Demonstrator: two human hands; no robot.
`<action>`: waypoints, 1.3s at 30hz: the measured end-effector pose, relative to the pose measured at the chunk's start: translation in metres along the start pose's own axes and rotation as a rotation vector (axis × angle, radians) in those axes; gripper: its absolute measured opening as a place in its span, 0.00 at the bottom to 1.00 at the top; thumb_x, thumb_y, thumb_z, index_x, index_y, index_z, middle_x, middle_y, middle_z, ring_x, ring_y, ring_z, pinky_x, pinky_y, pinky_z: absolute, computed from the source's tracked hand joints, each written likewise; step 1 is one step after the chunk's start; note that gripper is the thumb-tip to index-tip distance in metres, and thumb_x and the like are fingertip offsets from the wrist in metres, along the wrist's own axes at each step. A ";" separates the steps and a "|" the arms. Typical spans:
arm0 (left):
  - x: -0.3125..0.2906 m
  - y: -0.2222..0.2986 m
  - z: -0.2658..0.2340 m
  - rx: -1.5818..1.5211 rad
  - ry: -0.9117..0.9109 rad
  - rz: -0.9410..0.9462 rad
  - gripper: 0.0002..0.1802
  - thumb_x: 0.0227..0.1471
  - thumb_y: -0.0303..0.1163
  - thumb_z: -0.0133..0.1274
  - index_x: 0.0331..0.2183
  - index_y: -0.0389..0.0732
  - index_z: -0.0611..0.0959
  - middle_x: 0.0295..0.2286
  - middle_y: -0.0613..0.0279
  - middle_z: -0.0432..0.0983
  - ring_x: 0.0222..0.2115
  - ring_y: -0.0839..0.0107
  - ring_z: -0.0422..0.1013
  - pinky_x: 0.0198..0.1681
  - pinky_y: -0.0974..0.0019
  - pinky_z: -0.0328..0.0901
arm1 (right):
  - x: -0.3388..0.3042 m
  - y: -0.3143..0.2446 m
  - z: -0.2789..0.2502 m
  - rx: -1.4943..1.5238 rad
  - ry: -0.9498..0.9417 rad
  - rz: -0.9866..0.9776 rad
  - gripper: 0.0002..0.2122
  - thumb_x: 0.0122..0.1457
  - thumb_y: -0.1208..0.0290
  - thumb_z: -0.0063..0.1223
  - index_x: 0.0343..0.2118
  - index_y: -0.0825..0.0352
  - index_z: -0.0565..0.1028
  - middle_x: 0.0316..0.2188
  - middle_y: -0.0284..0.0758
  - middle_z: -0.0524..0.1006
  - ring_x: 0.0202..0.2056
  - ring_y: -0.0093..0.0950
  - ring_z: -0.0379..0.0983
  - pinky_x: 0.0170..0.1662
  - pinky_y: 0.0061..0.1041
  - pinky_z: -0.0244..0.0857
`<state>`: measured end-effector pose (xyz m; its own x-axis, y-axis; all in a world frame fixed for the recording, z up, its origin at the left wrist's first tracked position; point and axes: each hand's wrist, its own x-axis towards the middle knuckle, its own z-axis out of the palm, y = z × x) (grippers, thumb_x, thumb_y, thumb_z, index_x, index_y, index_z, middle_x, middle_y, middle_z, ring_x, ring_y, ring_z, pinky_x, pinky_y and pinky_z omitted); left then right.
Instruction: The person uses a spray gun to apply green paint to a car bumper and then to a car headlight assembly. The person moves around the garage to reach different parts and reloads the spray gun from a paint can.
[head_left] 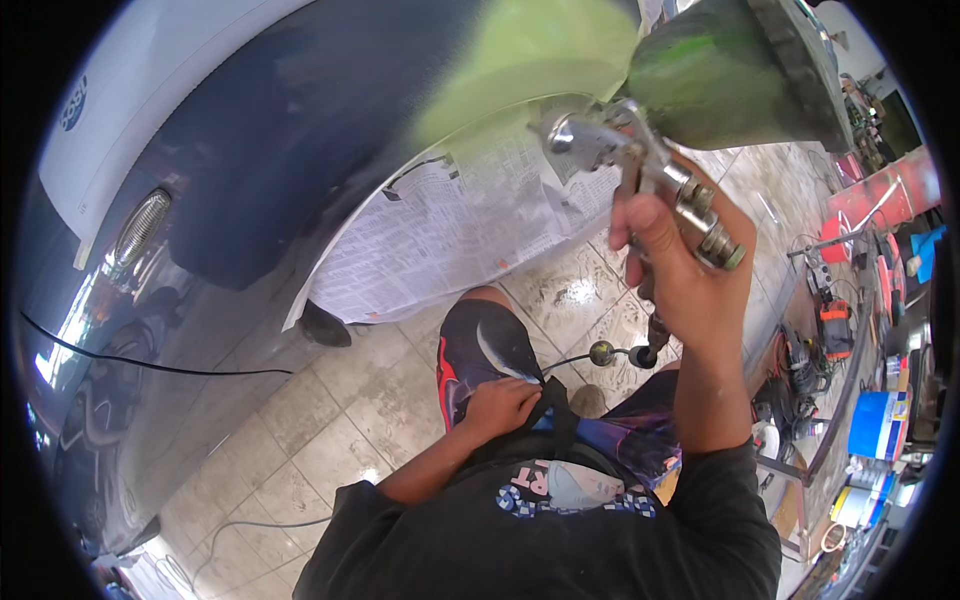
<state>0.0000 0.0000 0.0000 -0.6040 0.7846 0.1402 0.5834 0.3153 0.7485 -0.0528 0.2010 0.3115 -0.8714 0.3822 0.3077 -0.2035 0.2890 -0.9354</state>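
Note:
My right hand [690, 270] is wrapped round the handle of a metal spray gun [640, 150], raised in front of the car fender. A large dark cup [730, 85] smeared with green sits on top of the gun. Below the handle hang a fitting, a small round gauge [601, 352] and a thin hose. The gun's nozzle end points left toward the dark blue fender [300, 110], which has a light green area [540, 50]. Newspaper [440, 230] covers the wheel arch. My left hand [500, 408] lies on my lap beside a black strap, its fingers partly hidden, with nothing visible in it.
A dark cable [150, 363] runs past the glossy car side at the left. A grey hose [260, 523] lies on the tiled floor [300, 430]. At the right stand a metal rack [828, 430], a blue and white bucket [877, 425], an orange tool [835, 330] and a red cylinder [885, 195].

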 end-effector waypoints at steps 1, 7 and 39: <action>-0.001 0.002 0.002 -0.012 0.015 0.003 0.08 0.53 0.36 0.61 0.33 0.44 0.88 0.30 0.61 0.84 0.32 0.61 0.81 0.34 0.61 0.75 | 0.002 0.001 -0.004 0.013 0.040 0.022 0.23 0.62 0.64 0.64 0.55 0.72 0.75 0.28 0.33 0.80 0.25 0.18 0.74 0.21 0.16 0.65; 0.000 -0.004 0.004 -0.044 0.039 0.028 0.08 0.55 0.36 0.59 0.34 0.43 0.88 0.30 0.59 0.84 0.31 0.60 0.80 0.33 0.59 0.74 | 0.025 0.028 -0.031 -0.069 0.254 0.051 0.16 0.64 0.59 0.60 0.40 0.71 0.78 0.26 0.31 0.78 0.25 0.18 0.73 0.20 0.16 0.62; 0.010 -0.008 -0.004 0.050 -0.026 -0.004 0.09 0.55 0.37 0.57 0.34 0.44 0.88 0.32 0.63 0.84 0.33 0.63 0.80 0.34 0.61 0.75 | -0.022 0.010 0.025 0.154 -0.123 -0.071 0.30 0.58 0.60 0.67 0.57 0.77 0.72 0.31 0.35 0.80 0.29 0.17 0.73 0.30 0.15 0.66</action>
<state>-0.0126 0.0035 -0.0017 -0.5924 0.7967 0.1197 0.6079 0.3445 0.7155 -0.0471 0.1738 0.2913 -0.8985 0.2526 0.3590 -0.3242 0.1697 -0.9307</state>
